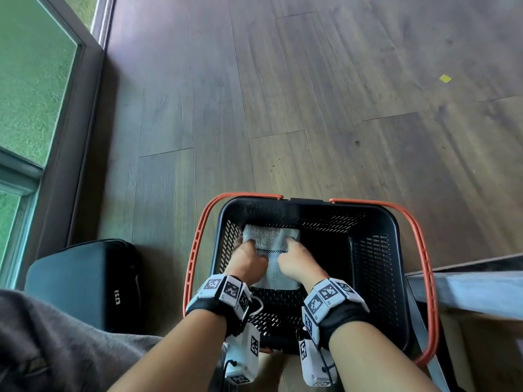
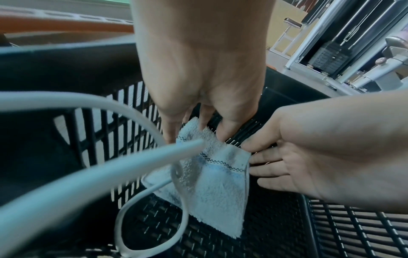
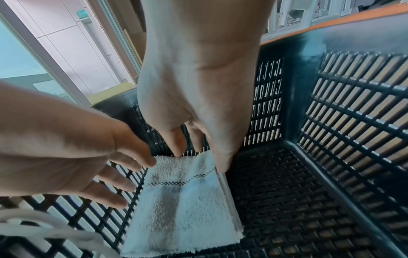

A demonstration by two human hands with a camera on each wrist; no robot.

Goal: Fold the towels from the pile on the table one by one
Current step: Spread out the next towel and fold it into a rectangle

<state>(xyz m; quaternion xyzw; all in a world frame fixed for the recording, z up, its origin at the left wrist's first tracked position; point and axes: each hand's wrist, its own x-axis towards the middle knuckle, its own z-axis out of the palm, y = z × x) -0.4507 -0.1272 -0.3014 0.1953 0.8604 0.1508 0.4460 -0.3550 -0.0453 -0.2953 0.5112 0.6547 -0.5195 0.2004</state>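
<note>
Looks like one folded towel [image 1: 273, 240] done, laid in basket [image 1: 370, 264]; left hand [image 1: 247, 261], right hand [image 1: 297, 264] just touching its edges, fingers straight. Can't see pile.

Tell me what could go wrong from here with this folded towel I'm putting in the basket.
1. The white cable from your left wrist loops down into the basket close to the folded towel. It might snag and drag the towel when the left hand pulls out.
2. Both hands touch only the towel's far end, the right hand by its layered edge. A careless release could let the fold spring open.
</note>
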